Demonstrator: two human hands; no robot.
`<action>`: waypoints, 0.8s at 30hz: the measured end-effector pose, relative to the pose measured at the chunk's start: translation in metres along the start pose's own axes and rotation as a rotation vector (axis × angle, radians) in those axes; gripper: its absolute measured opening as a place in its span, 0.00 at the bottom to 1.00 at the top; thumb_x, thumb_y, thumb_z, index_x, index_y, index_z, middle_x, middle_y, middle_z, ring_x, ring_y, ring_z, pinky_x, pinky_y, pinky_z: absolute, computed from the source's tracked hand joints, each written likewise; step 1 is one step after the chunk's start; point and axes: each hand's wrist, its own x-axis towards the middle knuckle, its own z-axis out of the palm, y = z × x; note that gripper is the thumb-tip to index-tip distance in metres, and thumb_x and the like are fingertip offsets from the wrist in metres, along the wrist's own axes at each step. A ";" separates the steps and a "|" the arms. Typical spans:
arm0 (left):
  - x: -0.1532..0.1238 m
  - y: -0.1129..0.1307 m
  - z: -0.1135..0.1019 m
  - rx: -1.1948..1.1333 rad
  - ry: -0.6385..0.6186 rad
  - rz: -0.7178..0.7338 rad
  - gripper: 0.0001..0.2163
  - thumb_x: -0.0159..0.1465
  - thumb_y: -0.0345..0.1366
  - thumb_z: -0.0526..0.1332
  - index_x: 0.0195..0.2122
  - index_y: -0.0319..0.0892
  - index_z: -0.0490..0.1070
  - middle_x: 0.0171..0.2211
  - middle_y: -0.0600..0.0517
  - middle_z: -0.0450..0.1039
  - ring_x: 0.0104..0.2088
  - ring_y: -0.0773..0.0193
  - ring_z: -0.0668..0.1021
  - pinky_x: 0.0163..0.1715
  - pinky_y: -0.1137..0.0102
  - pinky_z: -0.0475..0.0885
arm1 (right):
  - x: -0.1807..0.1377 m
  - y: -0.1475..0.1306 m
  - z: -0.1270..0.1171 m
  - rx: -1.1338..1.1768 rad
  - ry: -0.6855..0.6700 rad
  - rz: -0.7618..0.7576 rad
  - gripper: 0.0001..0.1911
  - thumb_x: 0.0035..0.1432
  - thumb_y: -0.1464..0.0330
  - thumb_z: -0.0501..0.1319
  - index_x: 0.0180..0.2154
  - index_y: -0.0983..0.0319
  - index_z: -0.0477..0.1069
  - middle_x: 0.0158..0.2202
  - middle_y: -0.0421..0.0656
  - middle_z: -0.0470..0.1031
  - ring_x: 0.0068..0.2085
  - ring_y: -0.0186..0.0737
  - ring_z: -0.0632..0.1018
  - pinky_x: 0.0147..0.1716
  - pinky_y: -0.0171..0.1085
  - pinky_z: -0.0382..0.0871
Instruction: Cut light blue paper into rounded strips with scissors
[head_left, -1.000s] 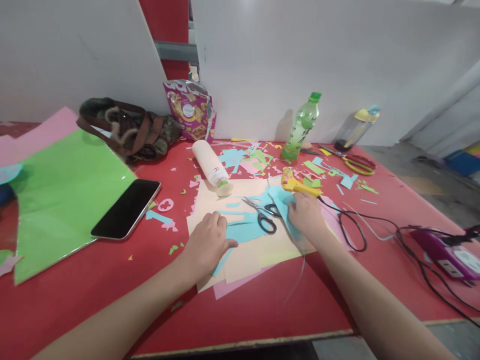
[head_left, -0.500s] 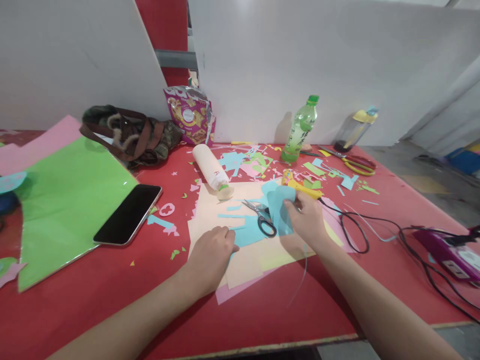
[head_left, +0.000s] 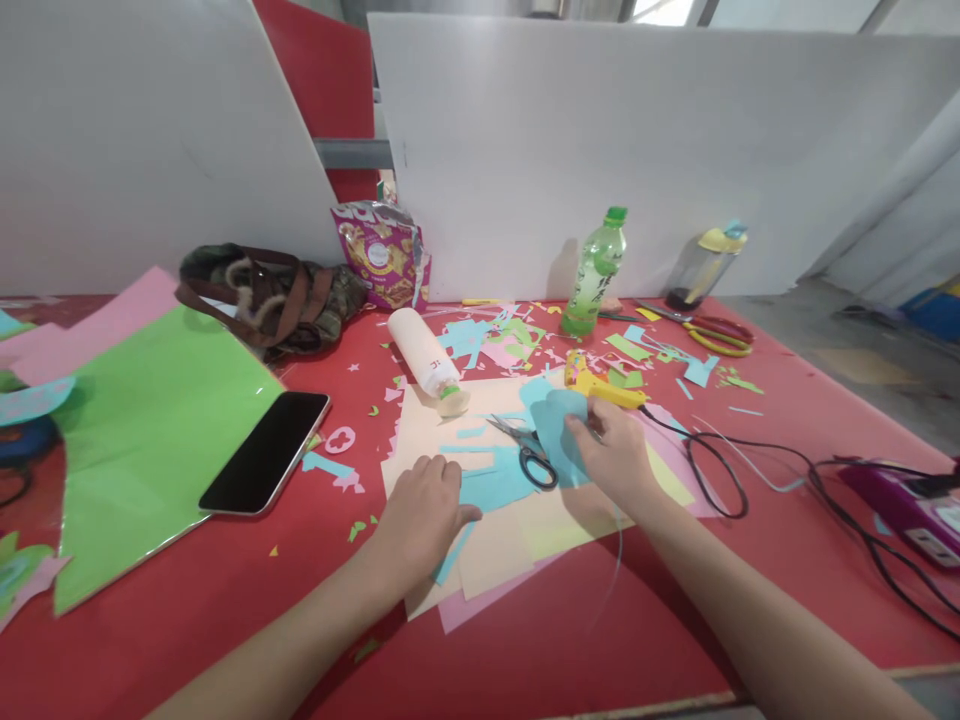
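My right hand is closed on a light blue paper cut-out, which it holds raised off the cream paper sheets. My left hand rests with curled fingers on another light blue paper piece lying on those sheets. Small black-handled scissors lie between the two hands. A yellow glue gun lies just beyond my right hand, its black cord trailing to the right.
On the red table lie a black phone, a green sheet, a white glue bottle on its side, a green drink bottle, yellow-handled scissors, a camouflage bag, a snack pouch, a purple device and several paper scraps.
My right hand lifted the blue cut-out off the sheets and turned it upright. My left hand shifted slightly on the blue piece. The view tilted up a little.
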 end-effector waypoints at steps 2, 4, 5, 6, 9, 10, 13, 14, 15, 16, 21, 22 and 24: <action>-0.001 0.001 0.000 -0.022 0.008 -0.015 0.10 0.57 0.38 0.56 0.33 0.34 0.63 0.33 0.45 0.65 0.35 0.56 0.68 0.32 0.65 0.63 | 0.000 0.001 0.000 -0.007 0.011 -0.008 0.07 0.47 0.66 0.51 0.21 0.61 0.58 0.19 0.38 0.61 0.22 0.35 0.65 0.22 0.33 0.58; -0.001 0.002 0.000 -0.035 0.031 -0.035 0.11 0.57 0.37 0.57 0.34 0.34 0.63 0.34 0.45 0.65 0.35 0.57 0.68 0.31 0.66 0.63 | 0.000 0.002 0.001 -0.003 0.012 -0.011 0.07 0.47 0.66 0.51 0.21 0.61 0.59 0.19 0.38 0.62 0.22 0.35 0.66 0.23 0.33 0.59; -0.002 0.002 0.000 -0.039 0.039 -0.042 0.11 0.56 0.37 0.57 0.35 0.34 0.62 0.34 0.45 0.64 0.35 0.57 0.68 0.31 0.66 0.63 | 0.000 0.002 0.001 0.001 0.011 -0.011 0.06 0.47 0.66 0.51 0.22 0.61 0.59 0.19 0.39 0.62 0.22 0.35 0.66 0.23 0.34 0.59; -0.002 0.002 0.000 -0.042 0.042 -0.042 0.11 0.56 0.37 0.57 0.35 0.35 0.62 0.34 0.45 0.64 0.35 0.56 0.68 0.31 0.66 0.63 | 0.001 0.002 0.001 0.005 0.009 -0.011 0.06 0.47 0.66 0.51 0.22 0.61 0.60 0.19 0.39 0.63 0.23 0.36 0.67 0.23 0.34 0.60; -0.002 0.000 0.000 -0.052 0.033 -0.005 0.09 0.57 0.38 0.56 0.32 0.36 0.62 0.31 0.46 0.64 0.34 0.57 0.67 0.31 0.65 0.63 | 0.001 0.002 -0.001 0.019 0.006 -0.011 0.07 0.47 0.66 0.51 0.23 0.62 0.61 0.20 0.40 0.65 0.24 0.36 0.68 0.24 0.34 0.61; -0.002 -0.001 0.000 -0.056 0.032 0.004 0.09 0.58 0.38 0.56 0.31 0.36 0.62 0.31 0.47 0.64 0.33 0.57 0.67 0.31 0.65 0.62 | 0.002 0.001 -0.001 0.024 0.009 -0.013 0.07 0.48 0.66 0.51 0.23 0.62 0.61 0.20 0.40 0.65 0.24 0.37 0.69 0.24 0.34 0.61; -0.001 0.000 -0.001 -0.078 0.052 -0.012 0.08 0.57 0.36 0.57 0.31 0.36 0.61 0.32 0.46 0.64 0.33 0.57 0.67 0.31 0.66 0.62 | 0.002 0.001 -0.005 0.059 0.038 -0.012 0.07 0.48 0.66 0.52 0.23 0.62 0.62 0.20 0.40 0.65 0.23 0.36 0.68 0.24 0.34 0.61; -0.001 0.001 -0.002 -0.085 0.060 -0.027 0.08 0.56 0.36 0.57 0.31 0.36 0.61 0.33 0.46 0.64 0.34 0.57 0.67 0.31 0.66 0.62 | 0.003 0.002 -0.006 0.087 0.051 -0.005 0.07 0.49 0.66 0.52 0.23 0.62 0.62 0.20 0.40 0.65 0.23 0.35 0.67 0.23 0.34 0.61; -0.001 0.001 -0.003 -0.091 0.065 -0.037 0.08 0.56 0.35 0.58 0.32 0.37 0.61 0.33 0.46 0.64 0.34 0.57 0.67 0.31 0.66 0.62 | 0.003 0.002 -0.006 0.128 0.062 0.007 0.07 0.49 0.65 0.52 0.24 0.62 0.62 0.20 0.40 0.65 0.22 0.35 0.67 0.23 0.34 0.61; -0.001 0.002 -0.004 -0.094 0.062 -0.042 0.08 0.55 0.35 0.58 0.32 0.37 0.61 0.33 0.46 0.64 0.34 0.57 0.67 0.31 0.65 0.62 | 0.003 0.003 -0.007 0.178 0.068 0.024 0.07 0.49 0.65 0.52 0.24 0.62 0.62 0.20 0.40 0.66 0.22 0.35 0.67 0.22 0.34 0.61; -0.001 0.003 -0.005 -0.085 0.021 -0.043 0.08 0.56 0.35 0.57 0.33 0.35 0.62 0.33 0.45 0.64 0.34 0.55 0.67 0.32 0.64 0.62 | 0.003 0.007 -0.005 0.350 0.045 0.079 0.06 0.49 0.66 0.53 0.28 0.62 0.64 0.21 0.39 0.66 0.24 0.36 0.69 0.23 0.34 0.63; -0.001 0.003 -0.006 -0.084 0.020 -0.042 0.08 0.56 0.35 0.57 0.33 0.35 0.62 0.33 0.45 0.64 0.34 0.55 0.67 0.32 0.64 0.62 | 0.003 0.007 -0.005 0.350 0.040 0.075 0.06 0.50 0.66 0.53 0.28 0.62 0.64 0.21 0.39 0.66 0.24 0.37 0.69 0.23 0.34 0.63; 0.000 0.002 -0.006 -0.079 0.023 -0.036 0.08 0.56 0.34 0.58 0.33 0.35 0.62 0.34 0.45 0.64 0.35 0.55 0.67 0.32 0.64 0.62 | 0.002 0.007 -0.004 0.331 0.035 0.061 0.06 0.50 0.66 0.53 0.28 0.62 0.64 0.21 0.40 0.67 0.24 0.36 0.69 0.23 0.34 0.63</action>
